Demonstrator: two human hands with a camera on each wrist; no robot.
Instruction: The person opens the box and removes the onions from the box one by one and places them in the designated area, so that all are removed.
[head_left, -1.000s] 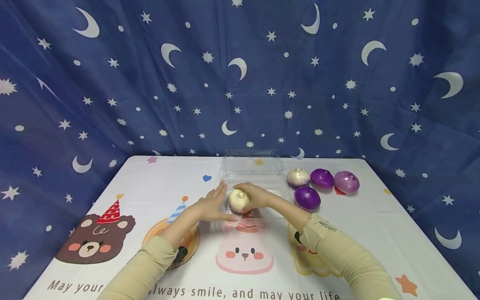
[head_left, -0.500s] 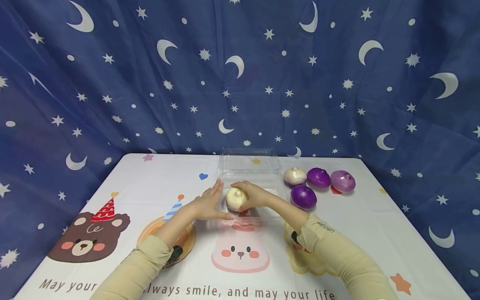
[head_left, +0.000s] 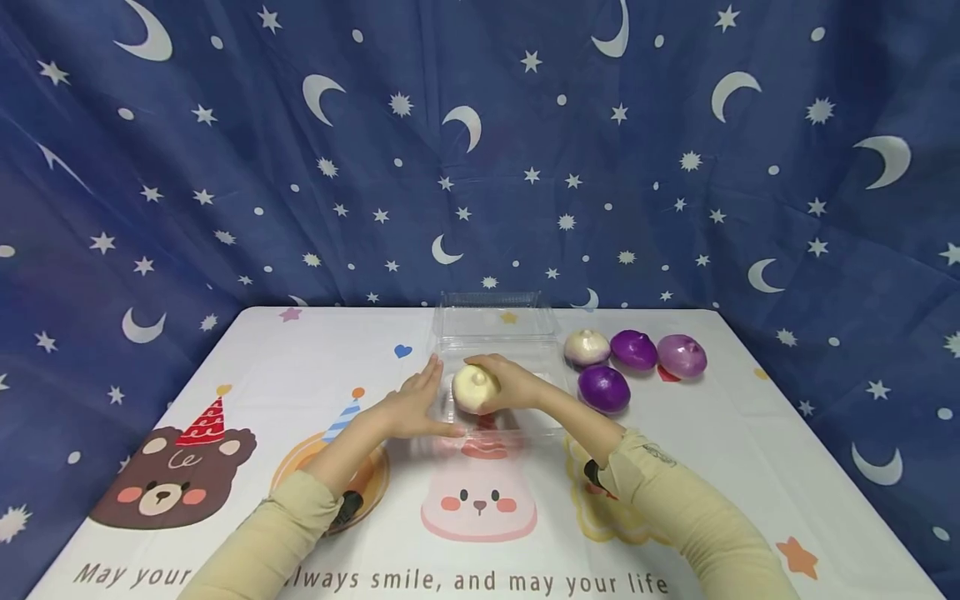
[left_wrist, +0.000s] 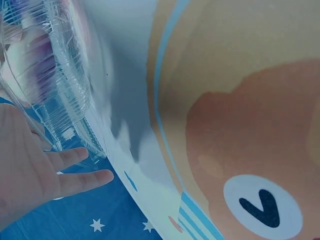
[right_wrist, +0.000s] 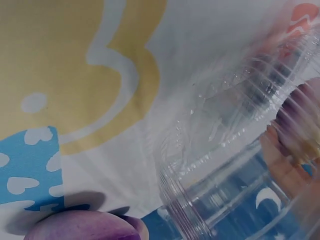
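Note:
My right hand [head_left: 512, 387] grips a toy onion [head_left: 472, 390], pale on top, at the left part of a clear plastic clamshell box [head_left: 528, 400]. In the left wrist view, purple shows on the onion's [left_wrist: 30, 65] lower part through the ribbed wall. My left hand [head_left: 411, 410] is at the box's left side, fingers straight and spread, the thumb along its front edge. In the right wrist view, the box [right_wrist: 220, 130] partly covers the onion [right_wrist: 302, 120] and the right fingers. The hinged lid [head_left: 495, 321] stands raised at the back.
Right of the box lie a whitish onion [head_left: 587, 346], two deep purple onions [head_left: 633, 350] and a lighter purple onion [head_left: 682, 357]. A white cloth [head_left: 750, 467] printed with cartoon animals covers the table. Behind it hangs a blue curtain [head_left: 480, 200] with moons and stars.
The right hand and its onion have shifted slightly to the right and up relative to the box. The left hand stays by the box. The head view has drifted a little.

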